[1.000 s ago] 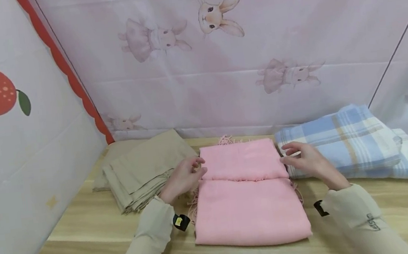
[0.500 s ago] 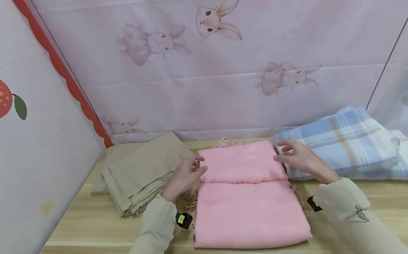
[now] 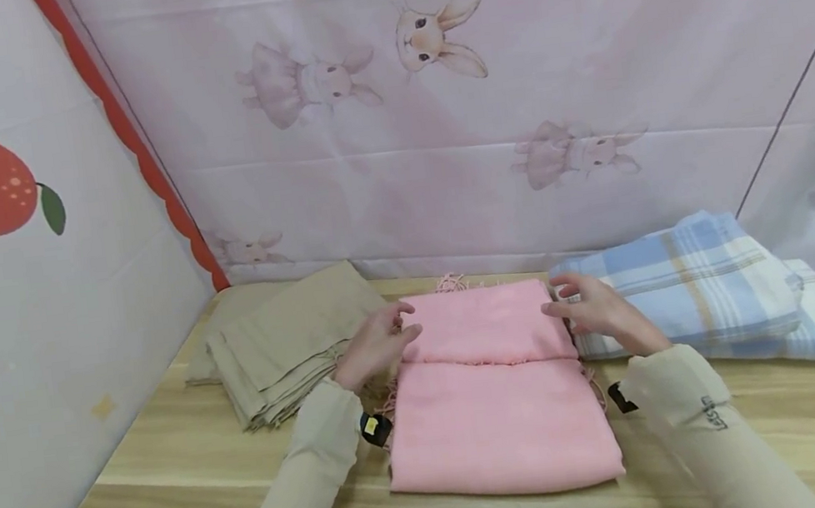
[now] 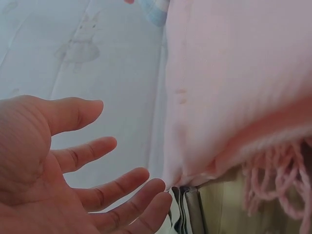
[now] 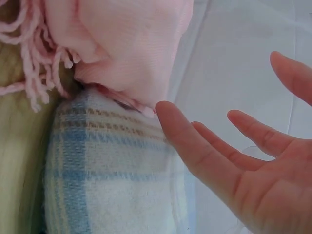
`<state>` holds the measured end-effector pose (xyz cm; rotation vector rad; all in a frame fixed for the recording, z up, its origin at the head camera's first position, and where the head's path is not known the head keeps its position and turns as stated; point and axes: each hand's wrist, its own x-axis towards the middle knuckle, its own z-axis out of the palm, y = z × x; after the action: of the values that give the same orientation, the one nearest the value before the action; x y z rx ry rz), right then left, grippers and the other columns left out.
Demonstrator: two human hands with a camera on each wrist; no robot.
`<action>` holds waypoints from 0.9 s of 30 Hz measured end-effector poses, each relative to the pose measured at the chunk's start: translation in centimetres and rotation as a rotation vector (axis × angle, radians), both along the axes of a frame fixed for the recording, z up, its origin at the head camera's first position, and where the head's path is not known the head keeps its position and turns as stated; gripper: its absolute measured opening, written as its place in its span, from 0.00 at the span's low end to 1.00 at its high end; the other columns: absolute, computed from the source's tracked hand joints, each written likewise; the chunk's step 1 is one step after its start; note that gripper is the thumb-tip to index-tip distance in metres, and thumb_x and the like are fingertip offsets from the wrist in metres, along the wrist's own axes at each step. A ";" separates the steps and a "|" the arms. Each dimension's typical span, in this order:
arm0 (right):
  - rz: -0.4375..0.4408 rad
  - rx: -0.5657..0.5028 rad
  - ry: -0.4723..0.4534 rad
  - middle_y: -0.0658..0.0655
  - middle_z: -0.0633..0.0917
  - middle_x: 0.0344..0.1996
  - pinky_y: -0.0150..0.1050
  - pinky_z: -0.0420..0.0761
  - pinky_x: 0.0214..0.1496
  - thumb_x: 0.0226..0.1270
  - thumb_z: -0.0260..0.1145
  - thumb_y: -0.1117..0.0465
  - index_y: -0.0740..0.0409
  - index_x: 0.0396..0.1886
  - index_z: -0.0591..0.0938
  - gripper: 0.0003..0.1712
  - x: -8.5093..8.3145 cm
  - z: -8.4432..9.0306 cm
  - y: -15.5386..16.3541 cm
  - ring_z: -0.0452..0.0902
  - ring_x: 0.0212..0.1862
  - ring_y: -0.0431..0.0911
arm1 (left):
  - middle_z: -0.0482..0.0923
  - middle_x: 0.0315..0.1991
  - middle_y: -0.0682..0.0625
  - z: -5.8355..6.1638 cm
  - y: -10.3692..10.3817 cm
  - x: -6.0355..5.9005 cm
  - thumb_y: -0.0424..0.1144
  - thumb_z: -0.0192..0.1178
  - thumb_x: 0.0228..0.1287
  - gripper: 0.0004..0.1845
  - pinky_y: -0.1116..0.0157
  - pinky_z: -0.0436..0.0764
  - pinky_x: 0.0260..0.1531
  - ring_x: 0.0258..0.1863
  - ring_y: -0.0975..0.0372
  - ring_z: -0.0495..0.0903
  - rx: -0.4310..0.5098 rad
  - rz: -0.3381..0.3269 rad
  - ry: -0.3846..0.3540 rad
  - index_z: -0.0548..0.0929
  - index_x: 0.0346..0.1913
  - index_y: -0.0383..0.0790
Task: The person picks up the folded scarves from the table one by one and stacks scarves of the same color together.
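The left hand [image 3: 373, 348] and right hand [image 3: 606, 317] have edged slightly inward along the far layer of the pink cloth [image 3: 502, 423], which lies folded as before on the counter [image 3: 155, 492] between khaki cloth [image 3: 313, 319] and blue plaid cloth [image 3: 705, 279]. Fingers are spread, gripping nothing; contact is unclear. This suggests positioning rather than lifting.

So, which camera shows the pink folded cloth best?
The head view, since nearly all of the pink cloth shows there. Each wrist view catches only part of it, close up, with some fringe.
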<state>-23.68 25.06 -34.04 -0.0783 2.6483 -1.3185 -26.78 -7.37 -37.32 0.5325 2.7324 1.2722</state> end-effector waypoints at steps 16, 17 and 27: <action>0.029 0.028 -0.046 0.79 0.60 0.70 0.59 0.78 0.57 0.76 0.62 0.55 0.73 0.76 0.56 0.41 -1.1 0.1 -0.6 0.67 0.65 0.71 | 0.77 0.42 0.41 -0.3 0.3 -0.8 0.39 0.58 0.75 0.22 0.54 0.77 0.40 0.37 0.54 0.76 -0.015 0.010 -0.046 0.74 0.66 0.31; 0.028 0.039 -0.046 0.80 0.60 0.70 0.59 0.79 0.56 0.75 0.62 0.55 0.73 0.76 0.56 0.41 -1.1 0.1 -0.7 0.67 0.65 0.70 | 0.77 0.42 0.41 -0.4 0.3 -0.9 0.39 0.58 0.75 0.22 0.55 0.77 0.40 0.36 0.54 0.75 -0.016 0.010 -0.051 0.74 0.66 0.31; 0.046 0.133 -0.011 0.80 0.63 0.69 0.63 0.68 0.64 0.73 0.63 0.55 0.76 0.73 0.58 0.41 -1.5 -0.8 -1.6 0.61 0.69 0.71 | 0.76 0.39 0.41 -0.5 0.4 -1.0 0.37 0.57 0.76 0.23 0.59 0.76 0.36 0.32 0.56 0.75 0.035 0.008 -0.106 0.71 0.67 0.29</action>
<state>-25.14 23.44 -34.82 -0.1119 2.6995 -1.1230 -27.76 -7.01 -37.83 0.4438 2.6330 1.3120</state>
